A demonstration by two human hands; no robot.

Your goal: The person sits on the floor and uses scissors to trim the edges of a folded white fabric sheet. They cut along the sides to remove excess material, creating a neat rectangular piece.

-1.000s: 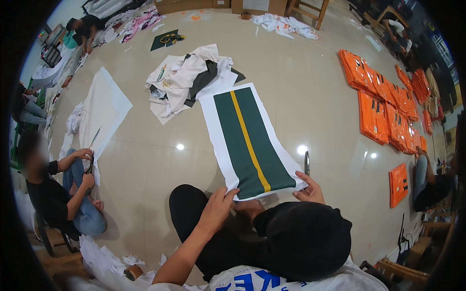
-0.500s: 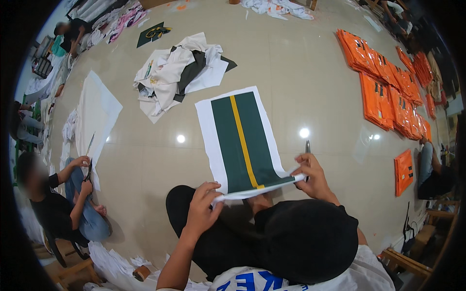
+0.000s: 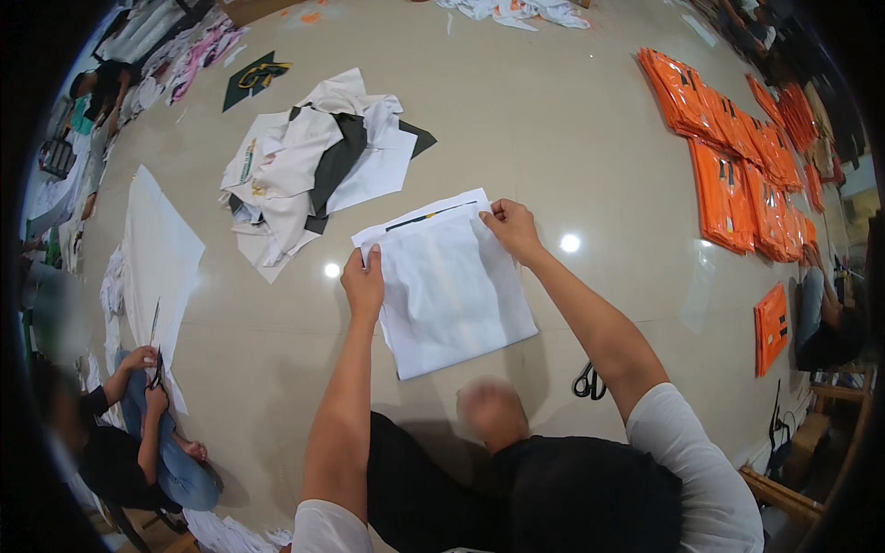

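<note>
A white-backed fabric panel [image 3: 452,286] lies folded over on the floor in front of me. Its white reverse faces up, and a thin strip of dark green and yellow [image 3: 433,217] peeks out along the far edge. My left hand [image 3: 363,278] pinches the fold's far left corner between thumb and fingers. At the far right corner, my right hand [image 3: 510,229] grips the fabric's edge with its fingers closed. Black-handled scissors [image 3: 588,382] rest on the floor beside my right forearm, which hides their blades.
Beyond the panel sits a heap of white and dark fabric [image 3: 313,166], with a dark green piece [image 3: 251,81] farther back. Orange packages [image 3: 728,194] are stacked at the right. On the left, a seated person [image 3: 120,442] holds scissors at a white cloth [image 3: 161,267].
Both hands have carried the panel's near edge away from me, folding it over so the green and yellow face is mostly covered. The scissors' handles have come into view.
</note>
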